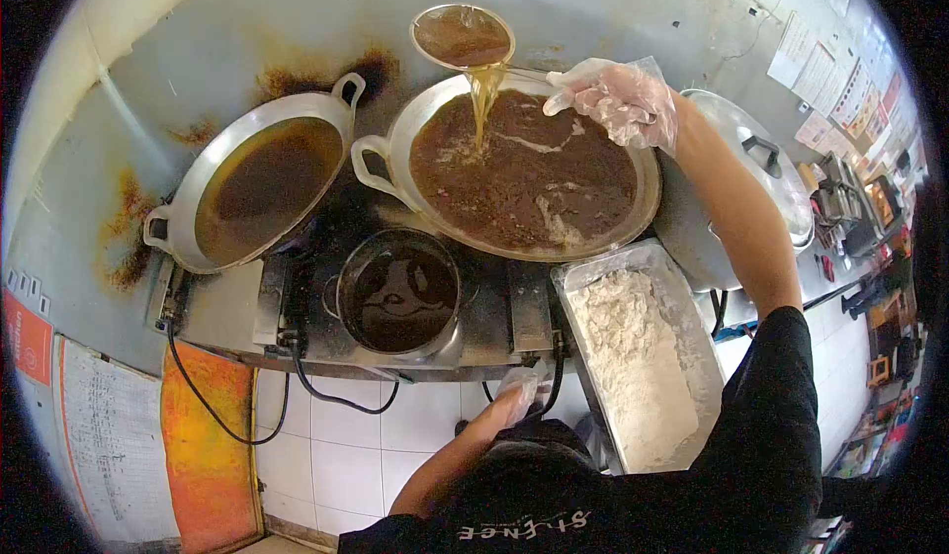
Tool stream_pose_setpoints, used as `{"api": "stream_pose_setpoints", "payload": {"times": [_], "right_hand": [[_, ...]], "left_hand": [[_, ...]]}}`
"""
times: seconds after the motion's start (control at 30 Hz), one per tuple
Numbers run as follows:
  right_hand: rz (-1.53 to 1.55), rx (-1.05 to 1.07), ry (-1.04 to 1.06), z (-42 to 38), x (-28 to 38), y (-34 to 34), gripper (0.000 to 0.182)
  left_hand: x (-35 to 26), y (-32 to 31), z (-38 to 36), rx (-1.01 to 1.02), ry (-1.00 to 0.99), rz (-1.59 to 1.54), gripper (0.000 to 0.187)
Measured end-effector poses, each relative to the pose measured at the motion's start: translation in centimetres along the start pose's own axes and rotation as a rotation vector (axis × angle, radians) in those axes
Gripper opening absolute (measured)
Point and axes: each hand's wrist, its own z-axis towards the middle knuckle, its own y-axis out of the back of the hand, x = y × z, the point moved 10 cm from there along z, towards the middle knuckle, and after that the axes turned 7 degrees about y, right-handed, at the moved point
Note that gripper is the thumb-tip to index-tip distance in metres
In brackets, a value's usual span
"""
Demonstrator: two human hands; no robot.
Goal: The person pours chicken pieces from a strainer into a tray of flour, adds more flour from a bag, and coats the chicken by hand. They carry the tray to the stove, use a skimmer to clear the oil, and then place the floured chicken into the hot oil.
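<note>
My right hand, in a clear plastic glove, grips the handle of a round strainer. The strainer is raised over the far rim of a large two-handled wok. A stream of yellowish oil runs from its lower edge into the dark, bubbling oil below. Low at the stove's front edge is my left hand, gloved too, close to the front panel; its fingers are mostly hidden by the glove and the angle.
A second wok of dark oil stands left. A pot of dark liquid sits at the front. Right of it, a metal tray holds flour. A large lidded pot stands far right. Black hoses hang from the stove.
</note>
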Motion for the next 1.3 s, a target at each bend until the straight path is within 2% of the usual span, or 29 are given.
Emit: {"api": "stream_pose_setpoints", "payload": {"times": [0.13, 0.2, 0.27, 0.37, 0.6, 0.73, 0.83, 1.0, 1.13, 1.27, 1.3], "right_hand": [[-0.071, -0.112, 0.074, -0.9, 1.1, 1.0, 0.036], [-0.114, -0.152, 0.092, -1.2, 1.6, 1.4, 0.036], [-0.122, -0.173, 0.079, -1.3, 1.5, 1.9, 0.036], [-0.089, -0.233, 0.024, -2.0, 0.8, 2.3, 0.037], [0.152, -0.040, -0.119, -2.6, -3.1, 1.9, 0.035], [0.129, -0.102, -0.148, -3.6, -4.1, 2.4, 0.036], [0.157, -0.085, -0.163, -3.6, -5.1, 2.7, 0.036], [0.075, -0.157, -0.165, -4.7, -5.6, 2.9, 0.036], [0.082, -0.132, -0.176, -4.7, -7.2, 3.1, 0.035], [0.105, -0.128, -0.216, -5.1, -9.3, 2.5, 0.036], [0.119, -0.132, -0.239, -5.4, -9.8, 2.3, 0.037]], "left_hand": [[0.0, 0.3, 0.2, -0.068, -0.030, -0.073, 0.031], [1.3, 0.8, 1.5, -0.029, -0.032, -0.087, 0.041], [3.3, 1.9, 3.7, 0.012, -0.088, -0.188, 0.039], [4.5, 2.8, 5.6, 0.033, -0.195, -0.338, 0.026], [2.3, 1.7, 4.1, 0.036, -0.153, -0.201, 0.028], [1.7, 1.7, 2.8, -0.065, -0.053, -0.130, 0.028], [1.9, 1.6, 3.0, 0.055, -0.139, -0.246, 0.026], [3.8, 2.1, 5.7, 0.165, -0.126, -0.322, 0.027], [4.4, 2.0, 5.9, 0.261, -0.171, -0.412, 0.030], [3.7, 3.1, 6.6, -0.146, -0.228, 0.557, 0.038], [-0.1, 1.6, 3.5, -0.244, -0.289, 0.827, 0.036]]}}
